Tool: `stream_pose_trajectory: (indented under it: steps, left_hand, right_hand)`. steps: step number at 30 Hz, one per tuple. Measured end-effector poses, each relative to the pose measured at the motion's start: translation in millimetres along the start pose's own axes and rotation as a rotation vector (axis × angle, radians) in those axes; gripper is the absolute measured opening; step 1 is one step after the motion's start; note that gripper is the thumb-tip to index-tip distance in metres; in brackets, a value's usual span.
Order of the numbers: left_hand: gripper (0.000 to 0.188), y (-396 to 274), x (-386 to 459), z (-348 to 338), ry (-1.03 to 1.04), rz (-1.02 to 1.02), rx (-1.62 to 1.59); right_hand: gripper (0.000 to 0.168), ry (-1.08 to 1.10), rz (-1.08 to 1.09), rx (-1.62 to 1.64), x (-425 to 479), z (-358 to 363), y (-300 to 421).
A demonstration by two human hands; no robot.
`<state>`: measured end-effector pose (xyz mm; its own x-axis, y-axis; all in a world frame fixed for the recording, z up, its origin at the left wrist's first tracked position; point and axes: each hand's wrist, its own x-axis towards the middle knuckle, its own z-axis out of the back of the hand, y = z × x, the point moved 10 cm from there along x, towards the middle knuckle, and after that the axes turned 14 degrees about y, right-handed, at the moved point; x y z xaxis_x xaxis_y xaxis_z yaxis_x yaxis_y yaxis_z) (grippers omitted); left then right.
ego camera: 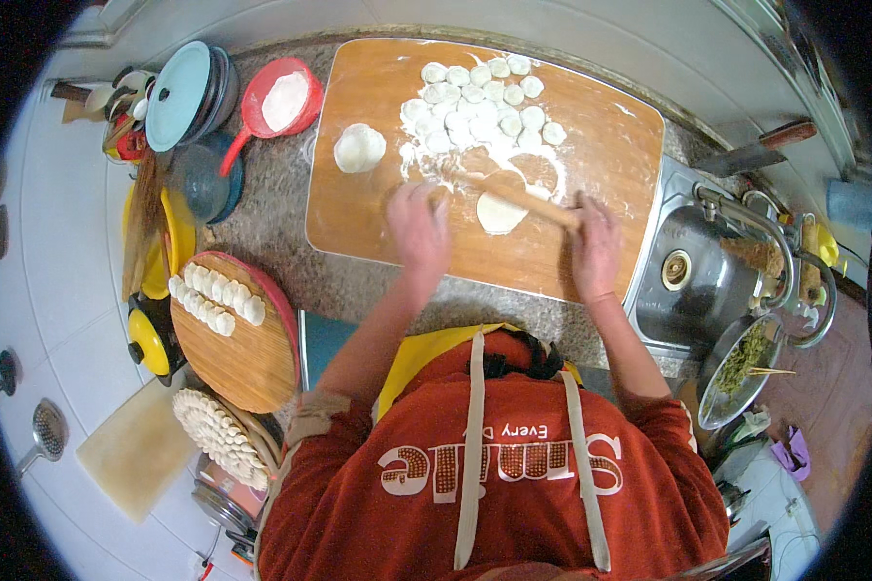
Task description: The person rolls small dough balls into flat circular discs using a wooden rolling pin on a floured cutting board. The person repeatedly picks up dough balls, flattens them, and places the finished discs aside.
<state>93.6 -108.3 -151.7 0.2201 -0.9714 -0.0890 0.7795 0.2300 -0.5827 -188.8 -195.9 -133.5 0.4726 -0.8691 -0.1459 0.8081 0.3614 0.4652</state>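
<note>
A wooden rolling pin (527,200) lies slantwise over a flat round of dough (500,212) on a floured wooden board (363,225). My right hand (596,245) grips the pin's right end. Blurred, my left hand (420,226) is over the board just below the pin's left part, its fingers curled; whether it touches the pin cannot be told. Many small flattened dough pieces (472,93) and loose flour cover the board's upper middle. A larger dough lump (360,148) sits at the board's upper left.
Left of the board are a red flour scoop (285,102), stacked lidded pans (178,94) and a round board (232,363) with shaped dumplings. More dumplings (218,436) lie below. At right are a steel sink (690,290), a cleaver (741,158) and a bowl of green filling (741,370).
</note>
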Motion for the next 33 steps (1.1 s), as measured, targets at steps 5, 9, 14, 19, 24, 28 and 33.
stream_pose_trajectory:
  steps: [5, 9, 14, 19, 24, 28, 33]
  left_hand:
    - [0.021, -51.7, 53.1, -32.2, 0.165, 0.002, 0.025]
    - [0.017, -49.7, 46.4, -34.5, 0.06, -0.063, -0.118]
    - [0.01, -6.0, 33.5, 3.3, 0.016, 0.13, -0.61]
    - [0.016, 74.3, 58.7, 90.3, -0.341, 0.122, -0.202]
    - [0.052, 134.6, 44.5, 100.7, -0.389, 0.196, 0.154]
    - [0.09, 98.3, -1.3, 31.5, -0.179, 0.405, 0.487]
    - [0.086, -36.3, 31.2, -55.4, 0.285, -0.024, 0.309]
  right_hand:
    - [0.049, -0.172, -0.169, 0.057, 3.1, 12.9, -47.3]
    - [0.039, -0.194, -0.174, -0.045, 2.9, 10.9, -45.5]
    - [0.039, -0.222, -0.145, -0.082, -0.1, 11.4, -43.9]
    - [0.055, -0.208, -0.131, -0.09, 1.3, 10.2, -42.2]
    - [0.057, -0.223, -0.103, -0.089, 2.3, 9.7, -40.0]
    - [0.054, -0.235, -0.098, -0.086, 1.1, 14.0, -38.0]
    - [0.038, -0.234, -0.1, -0.087, 2.4, 13.4, -36.9]
